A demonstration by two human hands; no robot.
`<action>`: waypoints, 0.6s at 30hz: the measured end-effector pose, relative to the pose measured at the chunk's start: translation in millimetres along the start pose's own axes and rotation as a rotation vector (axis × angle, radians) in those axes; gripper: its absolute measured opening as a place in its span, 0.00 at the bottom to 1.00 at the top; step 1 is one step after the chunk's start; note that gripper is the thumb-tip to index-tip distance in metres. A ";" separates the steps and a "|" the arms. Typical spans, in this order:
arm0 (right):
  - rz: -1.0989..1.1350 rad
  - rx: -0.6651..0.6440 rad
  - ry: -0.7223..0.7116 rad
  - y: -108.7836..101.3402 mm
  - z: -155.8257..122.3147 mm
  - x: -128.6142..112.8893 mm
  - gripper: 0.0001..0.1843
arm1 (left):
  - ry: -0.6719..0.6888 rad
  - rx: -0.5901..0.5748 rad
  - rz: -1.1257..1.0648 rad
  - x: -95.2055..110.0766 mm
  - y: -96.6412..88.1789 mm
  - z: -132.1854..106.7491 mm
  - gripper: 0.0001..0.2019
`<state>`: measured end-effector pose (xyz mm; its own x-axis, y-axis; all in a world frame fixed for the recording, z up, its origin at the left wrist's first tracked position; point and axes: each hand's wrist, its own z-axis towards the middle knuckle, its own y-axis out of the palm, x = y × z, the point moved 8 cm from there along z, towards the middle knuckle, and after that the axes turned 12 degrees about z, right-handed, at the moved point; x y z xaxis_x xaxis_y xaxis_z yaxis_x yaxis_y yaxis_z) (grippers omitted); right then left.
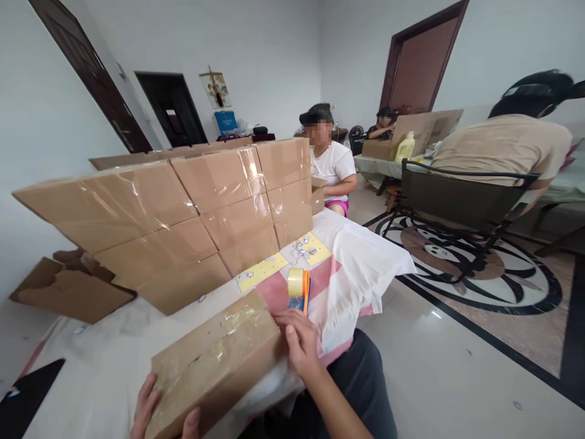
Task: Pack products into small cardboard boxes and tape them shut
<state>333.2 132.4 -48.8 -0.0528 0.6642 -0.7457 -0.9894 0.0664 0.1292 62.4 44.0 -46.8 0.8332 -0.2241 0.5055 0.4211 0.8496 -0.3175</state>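
Note:
A taped cardboard box (pixel 214 360) lies on the cloth-covered table (pixel 114 360) close in front of me. My left hand (pixel 148 408) grips its near left corner, fingers wrapped under and thumb on the front face. My right hand (pixel 299 344) presses against the box's right end, fingers curled on the tape there. Just beyond that hand stands a tape dispenser (pixel 299 289) with a yellowish roll and orange frame.
A wall of stacked, taped cardboard boxes (pixel 196 213) runs across the table's far side. Flattened cardboard (pixel 68 289) lies at the left. A seated person (pixel 331 164) faces me beyond the boxes. Another person sits in a black chair (pixel 461 198) at the right.

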 end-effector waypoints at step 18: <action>-0.562 0.197 0.548 -50.4 57.6 72.9 0.23 | -0.013 -0.020 -0.004 4.4 0.8 0.6 0.28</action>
<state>387.1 220.4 -72.0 0.3361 0.0371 -0.9411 -0.8485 0.4455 -0.2855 66.2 44.0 -44.4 0.8270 -0.2210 0.5170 0.4315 0.8389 -0.3317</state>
